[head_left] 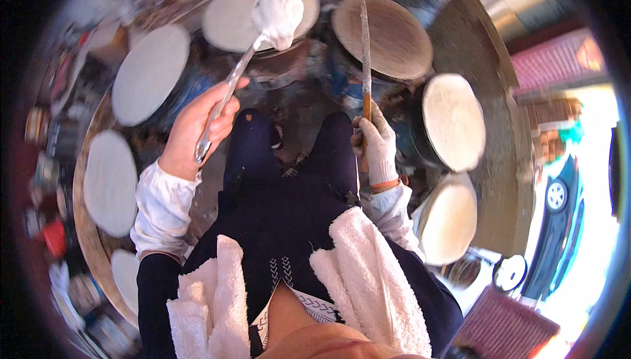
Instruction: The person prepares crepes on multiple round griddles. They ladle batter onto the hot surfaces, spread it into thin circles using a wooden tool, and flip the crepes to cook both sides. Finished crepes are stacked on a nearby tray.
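Observation:
My bare left hand [190,125] is wrapped round the handle of a metal ladle [234,77]. Thick white batter [279,16] heaps over the ladle's bowl, which is above the pale round [227,14] on the far griddle. In my right hand [379,145], in a whitish knit glove, is the wooden handle of a long, narrow spatula [366,50]. Its blade points away from me, across the edge of a brownish round griddle [388,33] with no white layer on it.
Griddles bearing pale rounds curve along my left [151,76] [110,181] and right [455,122] [448,221]. A wooden counter [490,96] rings them. Cluttered goods stand at the left; at the right are a ribbed maroon box [509,326] and a dark car [555,227] outside.

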### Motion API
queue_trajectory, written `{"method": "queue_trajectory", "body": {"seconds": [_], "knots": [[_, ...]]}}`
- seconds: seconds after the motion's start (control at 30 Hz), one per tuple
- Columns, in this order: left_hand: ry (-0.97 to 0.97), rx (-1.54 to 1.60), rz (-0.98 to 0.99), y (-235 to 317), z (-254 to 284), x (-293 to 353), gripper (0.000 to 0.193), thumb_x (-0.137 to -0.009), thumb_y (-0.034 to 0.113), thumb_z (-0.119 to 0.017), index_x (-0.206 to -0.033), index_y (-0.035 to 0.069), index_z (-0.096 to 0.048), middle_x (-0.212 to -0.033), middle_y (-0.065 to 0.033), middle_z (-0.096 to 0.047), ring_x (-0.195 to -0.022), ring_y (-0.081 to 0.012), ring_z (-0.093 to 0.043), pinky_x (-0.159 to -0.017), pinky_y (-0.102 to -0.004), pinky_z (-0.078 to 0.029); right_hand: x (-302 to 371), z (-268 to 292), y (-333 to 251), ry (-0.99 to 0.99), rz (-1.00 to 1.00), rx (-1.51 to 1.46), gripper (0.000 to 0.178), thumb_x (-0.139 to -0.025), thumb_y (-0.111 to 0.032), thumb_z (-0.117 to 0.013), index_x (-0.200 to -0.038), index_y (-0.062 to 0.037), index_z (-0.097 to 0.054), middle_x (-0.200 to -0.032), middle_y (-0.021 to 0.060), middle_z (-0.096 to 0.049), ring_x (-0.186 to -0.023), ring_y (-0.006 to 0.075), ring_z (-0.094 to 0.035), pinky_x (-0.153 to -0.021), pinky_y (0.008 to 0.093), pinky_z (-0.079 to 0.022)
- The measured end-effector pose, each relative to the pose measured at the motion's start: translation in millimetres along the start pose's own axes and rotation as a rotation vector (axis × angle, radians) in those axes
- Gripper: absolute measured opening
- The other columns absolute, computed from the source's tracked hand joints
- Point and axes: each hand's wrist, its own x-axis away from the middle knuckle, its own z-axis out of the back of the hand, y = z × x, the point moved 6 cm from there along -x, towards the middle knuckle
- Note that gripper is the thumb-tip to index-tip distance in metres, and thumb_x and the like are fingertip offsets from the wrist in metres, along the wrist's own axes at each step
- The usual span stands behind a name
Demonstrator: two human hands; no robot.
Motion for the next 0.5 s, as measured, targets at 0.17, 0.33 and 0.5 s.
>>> {"method": "queue_trajectory", "body": {"seconds": [0.17,0.33,0.5], "knots": [[-0.296,-0.112,0.077,2,-93,-142,0.036,-0.105,0.022,-0.049,-0.133,-0.001,-0.053,-0.079,0.0040,-0.047,-0.053,0.0008,-0.040,-0.044,-0.0151,-0.035,13,43,-45,0.155,0.135,-0.165,0.054,-0.097,-0.008,-0.056,-0.149,-0.0085,-0.044,-0.095,0.0060,-0.064,-0.054,0.0069,-0.051,-0.039,0.0180,-0.032],[-0.280,-0.319,0.005,-58,-169,-297,0.028,-0.099,0.025,-0.062,-0.115,0.002,-0.062,-0.082,-0.0004,-0.061,-0.057,-0.0019,-0.049,-0.047,-0.0161,-0.039,-32,53,-69,0.210,0.145,-0.271,0.054,-0.097,-0.010,-0.059,-0.149,-0.0101,-0.045,-0.086,0.0023,-0.062,-0.050,0.0058,-0.049,-0.040,0.0186,-0.033],[-0.291,-0.706,-0.107,-130,-176,-395,0.026,-0.095,0.028,-0.065,-0.109,0.005,-0.062,-0.079,-0.0026,-0.063,-0.057,-0.0081,-0.054,-0.048,-0.0238,-0.043,-116,72,-42,0.231,0.020,-0.234,0.052,-0.098,-0.013,-0.057,-0.149,-0.0136,-0.046,-0.086,0.0027,-0.061,-0.051,0.0069,-0.049,-0.040,0.0218,-0.035]]}}
